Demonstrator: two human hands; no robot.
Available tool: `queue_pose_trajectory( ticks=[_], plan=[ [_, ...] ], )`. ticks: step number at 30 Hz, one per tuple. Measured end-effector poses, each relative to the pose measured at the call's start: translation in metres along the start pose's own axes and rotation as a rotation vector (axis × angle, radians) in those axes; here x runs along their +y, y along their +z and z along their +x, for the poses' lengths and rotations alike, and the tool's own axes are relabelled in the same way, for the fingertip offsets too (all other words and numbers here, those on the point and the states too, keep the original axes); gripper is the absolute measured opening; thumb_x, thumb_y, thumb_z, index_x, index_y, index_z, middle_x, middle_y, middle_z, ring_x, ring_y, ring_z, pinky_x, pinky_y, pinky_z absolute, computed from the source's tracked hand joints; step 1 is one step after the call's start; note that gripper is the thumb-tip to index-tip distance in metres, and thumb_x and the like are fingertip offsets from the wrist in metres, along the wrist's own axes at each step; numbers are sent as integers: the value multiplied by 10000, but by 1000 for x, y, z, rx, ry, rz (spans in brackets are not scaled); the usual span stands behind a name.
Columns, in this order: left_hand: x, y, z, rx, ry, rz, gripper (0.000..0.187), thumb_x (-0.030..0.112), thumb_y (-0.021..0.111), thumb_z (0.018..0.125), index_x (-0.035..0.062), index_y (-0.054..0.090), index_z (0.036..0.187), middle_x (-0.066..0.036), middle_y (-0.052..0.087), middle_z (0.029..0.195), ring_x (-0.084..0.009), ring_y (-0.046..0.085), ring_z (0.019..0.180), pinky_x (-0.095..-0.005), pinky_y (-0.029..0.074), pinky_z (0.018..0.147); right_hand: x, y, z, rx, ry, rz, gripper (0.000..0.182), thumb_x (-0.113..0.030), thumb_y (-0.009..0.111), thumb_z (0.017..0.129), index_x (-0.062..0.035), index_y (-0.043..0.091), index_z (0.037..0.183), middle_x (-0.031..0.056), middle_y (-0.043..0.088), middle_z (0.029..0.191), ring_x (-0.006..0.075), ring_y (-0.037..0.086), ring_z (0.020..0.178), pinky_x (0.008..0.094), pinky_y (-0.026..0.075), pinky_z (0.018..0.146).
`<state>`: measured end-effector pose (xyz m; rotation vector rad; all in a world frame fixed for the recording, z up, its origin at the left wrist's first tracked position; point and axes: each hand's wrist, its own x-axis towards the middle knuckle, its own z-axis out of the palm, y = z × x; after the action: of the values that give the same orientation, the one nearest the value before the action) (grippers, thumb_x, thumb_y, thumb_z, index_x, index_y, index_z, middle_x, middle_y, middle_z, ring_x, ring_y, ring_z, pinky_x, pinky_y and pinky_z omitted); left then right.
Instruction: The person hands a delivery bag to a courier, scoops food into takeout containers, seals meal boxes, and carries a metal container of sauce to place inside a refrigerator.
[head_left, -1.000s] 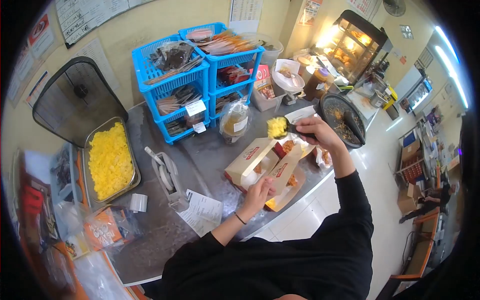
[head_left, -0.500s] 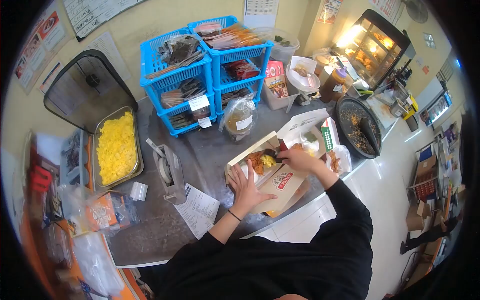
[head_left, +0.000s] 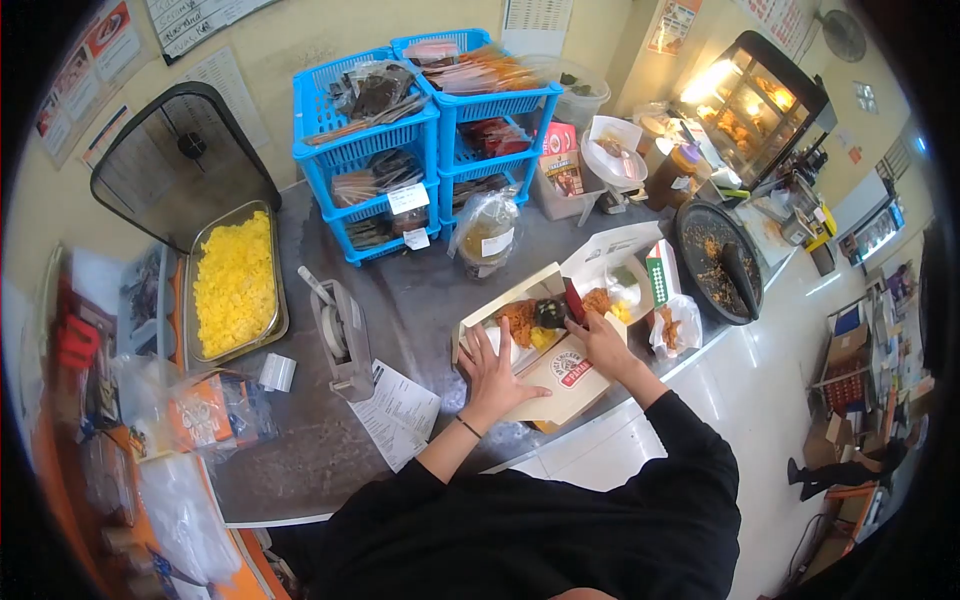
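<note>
My left hand [head_left: 492, 382] lies with its fingers spread over the near left edge of an open cardboard food box [head_left: 566, 372], thumb on its printed flap. Inside that box are fried chicken [head_left: 517, 322], white rice and some yellow scrambled egg [head_left: 541, 338]. My right hand [head_left: 606, 350] is closed on a black spoon [head_left: 550, 313], its bowl over the egg; the fingers hide most of the handle. Right behind stands a second open box [head_left: 622, 248] holding chicken, yellow egg and something green.
A metal tray of yellow scrambled egg [head_left: 236, 285] and a tape dispenser [head_left: 343, 340] stand at left, with a printed receipt [head_left: 395, 412] nearby. Blue stacked baskets [head_left: 370, 140] and a bagged tub [head_left: 484, 235] are behind. A stone mortar [head_left: 705, 265] stands right, near the counter's edge.
My right hand has moved slightly down and the spoon has turned over, its egg now in the box. My left hand keeps its place on the box.
</note>
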<state>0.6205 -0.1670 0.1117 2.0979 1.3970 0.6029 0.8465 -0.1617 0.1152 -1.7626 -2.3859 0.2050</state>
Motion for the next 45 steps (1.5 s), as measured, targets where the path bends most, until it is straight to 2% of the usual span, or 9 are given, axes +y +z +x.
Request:
queue_pose_trajectory(
  ticks=[7,12,17,22,27,30,34,39,45],
  plan=[
    [-10,-21,-6,37,119,-156,1171,425,761,504,101,4,1336,-327,21,1305,-449,54,1231,-506,161,966,-16,-52,-3,164,242,552,261,-35,493,770,-16,553,1023,87,517,788,191,500,739,301,402,654],
    [-53,-43,-35,-151,291,-500,692,244,692,670,23,341,1224,-177,396,1207,-283,408,1108,-331,354,895,-94,-121,33,247,339,961,154,-64,499,804,5,572,920,-15,529,704,43,447,601,183,345,519],
    [-101,-112,-91,-262,160,-587,454,248,619,754,44,466,1130,-129,531,1034,-221,540,914,-312,424,799,-246,-92,144,188,-109,926,158,-119,539,804,3,583,895,22,544,660,101,478,589,233,371,528],
    [-162,-155,-142,-141,-26,-591,444,231,597,775,46,450,1151,-120,512,1088,-198,531,937,-297,413,818,-366,35,289,16,-553,531,222,-143,552,762,-32,590,950,178,587,900,326,564,793,344,440,668],
    [-199,-196,-193,-78,-202,-835,428,191,574,798,29,431,1168,-89,491,1131,-169,497,982,-294,397,854,-437,115,367,13,-364,106,203,-126,457,751,-87,600,891,169,583,820,317,568,800,410,451,663],
    [-211,-212,-215,-31,-334,-1007,447,209,575,797,2,423,1163,-90,492,1110,-155,490,986,-281,399,846,-455,147,381,-5,-476,41,204,-115,458,730,-93,590,884,165,576,780,310,575,780,414,458,664],
    [-234,-209,-228,34,-299,-1052,412,179,554,812,-6,423,1157,-89,467,1144,-156,489,992,-278,393,858,-462,172,385,-46,-346,372,190,-104,488,719,-74,622,849,176,595,750,333,574,742,416,452,651],
    [-232,-211,-218,6,-289,-1060,404,166,552,812,-7,423,1154,-89,468,1144,-155,495,977,-276,391,857,-437,195,403,-142,-74,893,206,-172,569,765,-5,616,875,59,557,573,110,503,520,255,404,506],
    [-221,-199,-211,-39,-249,-1076,388,158,535,825,8,418,1163,-77,468,1140,-142,482,981,-269,384,858,-443,165,362,15,-426,427,181,-165,535,749,-97,626,891,133,571,711,250,565,691,356,433,604]
  ],
)
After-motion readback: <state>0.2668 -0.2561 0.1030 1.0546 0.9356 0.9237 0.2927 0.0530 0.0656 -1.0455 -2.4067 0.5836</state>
